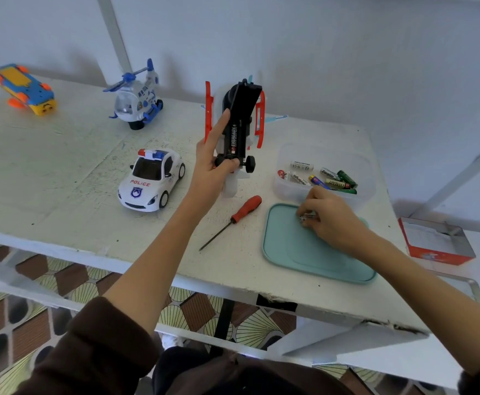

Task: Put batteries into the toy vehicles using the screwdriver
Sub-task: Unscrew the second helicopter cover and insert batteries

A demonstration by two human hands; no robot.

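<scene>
Your left hand (214, 163) grips the upturned toy (237, 124), its battery bay running lengthwise away from you, while your right hand (328, 216), nearer the tabletop's right edge, pinches a small object I cannot identify over the teal lid (290, 252).

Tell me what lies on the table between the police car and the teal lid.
In the head view, the red-handled screwdriver lies between the police car and the teal lid, with the left forearm crossing above that stretch of table.

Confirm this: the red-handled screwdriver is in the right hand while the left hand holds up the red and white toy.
Wrong on the screwdriver. In the head view the red-handled screwdriver lies on the table, untouched; the right hand pinches something small over the teal lid. The left hand does hold the red and white toy.
</scene>
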